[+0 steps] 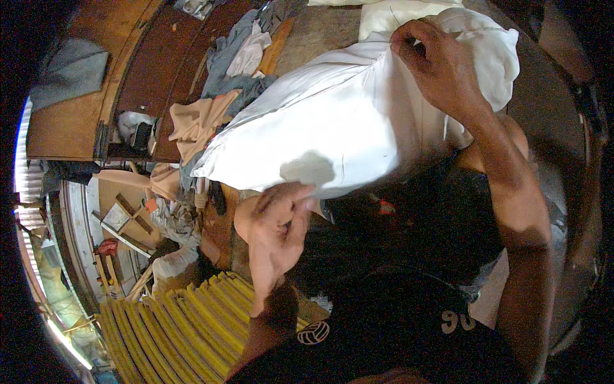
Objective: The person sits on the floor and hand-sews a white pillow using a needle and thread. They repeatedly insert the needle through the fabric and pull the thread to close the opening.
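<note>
A large, plump white cushion (320, 121), its cloth smooth with a seam along the top, lies slanting in front of me. At the seam, my right hand (441, 67) is closed in a pinch on the cloth, and creases run leftward from its fingertips. A thin dark line, a needle or thread, shows just above those fingers. By the cushion's near edge, my left hand (278, 221) has thumb and forefinger pressed together; what lies between them I cannot make out. It casts a shadow on the white cloth. A fine loose thread (342, 168) hangs on the cushion's face.
More white cushions (396, 16) lie behind at the top. Grey and white cloths (240, 54) and peach cloth (198, 121) are heaped on the left. A ribbed yellow stack (185, 326) fills the lower left. Wooden drawers or a cabinet (70, 131) stand at the far left.
</note>
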The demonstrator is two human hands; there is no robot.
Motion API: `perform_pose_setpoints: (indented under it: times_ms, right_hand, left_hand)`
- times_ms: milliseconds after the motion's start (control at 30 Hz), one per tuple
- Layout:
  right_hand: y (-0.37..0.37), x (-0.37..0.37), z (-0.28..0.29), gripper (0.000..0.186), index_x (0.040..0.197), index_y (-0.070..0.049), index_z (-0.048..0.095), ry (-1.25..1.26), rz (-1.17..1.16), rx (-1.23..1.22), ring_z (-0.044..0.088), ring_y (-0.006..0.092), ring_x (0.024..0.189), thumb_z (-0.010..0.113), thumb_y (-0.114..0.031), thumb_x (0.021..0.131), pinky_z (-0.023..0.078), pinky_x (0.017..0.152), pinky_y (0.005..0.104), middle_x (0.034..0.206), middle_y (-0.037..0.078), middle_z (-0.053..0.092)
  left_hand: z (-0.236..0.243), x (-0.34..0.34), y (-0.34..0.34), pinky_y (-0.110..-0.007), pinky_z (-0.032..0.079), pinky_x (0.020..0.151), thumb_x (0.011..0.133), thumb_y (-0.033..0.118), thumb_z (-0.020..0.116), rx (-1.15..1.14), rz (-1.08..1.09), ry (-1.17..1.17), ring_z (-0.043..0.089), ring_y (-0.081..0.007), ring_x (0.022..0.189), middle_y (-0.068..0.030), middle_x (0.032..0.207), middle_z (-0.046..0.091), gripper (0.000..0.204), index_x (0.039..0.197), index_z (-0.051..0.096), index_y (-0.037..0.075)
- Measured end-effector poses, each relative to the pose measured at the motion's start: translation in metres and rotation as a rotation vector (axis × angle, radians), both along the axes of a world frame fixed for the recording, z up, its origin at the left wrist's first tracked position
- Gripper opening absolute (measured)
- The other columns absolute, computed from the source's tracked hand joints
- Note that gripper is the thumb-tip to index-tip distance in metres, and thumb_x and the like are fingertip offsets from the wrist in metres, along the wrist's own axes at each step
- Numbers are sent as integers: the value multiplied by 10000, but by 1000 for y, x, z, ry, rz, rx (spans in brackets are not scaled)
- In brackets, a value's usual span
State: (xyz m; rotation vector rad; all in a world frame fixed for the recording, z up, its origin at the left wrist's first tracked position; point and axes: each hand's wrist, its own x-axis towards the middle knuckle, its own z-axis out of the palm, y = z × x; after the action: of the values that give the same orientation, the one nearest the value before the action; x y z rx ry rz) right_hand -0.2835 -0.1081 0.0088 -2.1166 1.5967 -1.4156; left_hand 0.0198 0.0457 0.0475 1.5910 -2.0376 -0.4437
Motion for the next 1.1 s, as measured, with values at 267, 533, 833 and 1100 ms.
perform_pose_setpoints:
  times_ms: [267,533,833,1100]
  right_hand:
    - [-6,18,-16,162,1003,-24,650,-26,46,-36,665,380,879,621,-180,972,521,766,432,981,172,659]
    - [-3,10,-18,131,982,-38,642,-56,66,2,659,394,883,610,-164,971,511,774,466,956,180,662]
    - [-4,10,-24,117,976,-49,642,-1,-14,-50,661,389,864,601,-159,966,515,763,470,942,175,658]
    - [1,7,-14,124,986,-50,630,75,59,26,660,394,871,610,-170,961,517,760,464,982,177,659]
  left_hand:
    - [-11,-89,-149,-411,529,819,895,113,692,-290,-209,24,675,-372,894,-175,992,726,164,1014,727,6]
    - [-29,-87,-170,-249,444,606,938,126,699,-45,-165,363,533,-66,641,-12,717,670,137,937,747,-2]
    - [-29,-74,-163,-256,459,649,945,125,698,-69,-76,447,560,-75,710,-30,776,675,124,934,694,1]
    - [-27,-81,-148,-324,508,665,864,126,754,-153,-137,86,639,-192,707,-119,824,683,139,893,707,-1]
